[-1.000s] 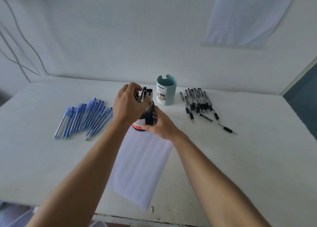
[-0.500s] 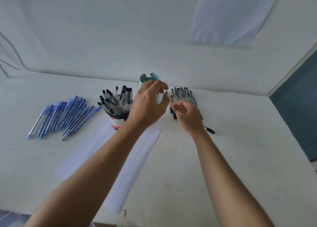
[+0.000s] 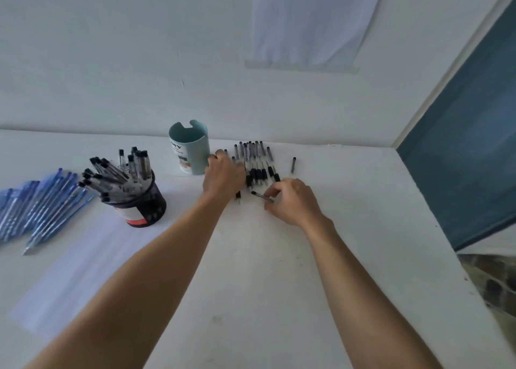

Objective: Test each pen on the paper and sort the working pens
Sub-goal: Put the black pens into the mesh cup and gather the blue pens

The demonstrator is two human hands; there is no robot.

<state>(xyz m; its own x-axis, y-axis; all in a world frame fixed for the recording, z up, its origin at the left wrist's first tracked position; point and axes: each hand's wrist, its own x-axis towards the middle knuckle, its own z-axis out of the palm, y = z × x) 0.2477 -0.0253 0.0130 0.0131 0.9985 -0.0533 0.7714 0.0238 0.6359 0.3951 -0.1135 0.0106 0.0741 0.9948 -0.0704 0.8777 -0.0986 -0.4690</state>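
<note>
A row of black pens (image 3: 255,162) lies on the white table (image 3: 251,285) near the wall. My left hand (image 3: 223,174) rests palm down on the left end of that row, its fingers hidden among the pens. My right hand (image 3: 293,201) pinches one loose black pen (image 3: 261,196) just in front of the row. A dark cup (image 3: 145,206) full of black pens stands to the left. A white sheet of paper (image 3: 72,271) lies in front of that cup.
A teal cup (image 3: 191,152) stands by the wall, just left of my left hand. Several blue pens (image 3: 42,204) lie at the far left. One short black pen (image 3: 293,164) lies apart to the right. The table's right edge meets a blue panel (image 3: 460,159).
Both hands left the dark cup and moved right to the row of black pens. My right hand now pinches a loose pen. The camera turned right.
</note>
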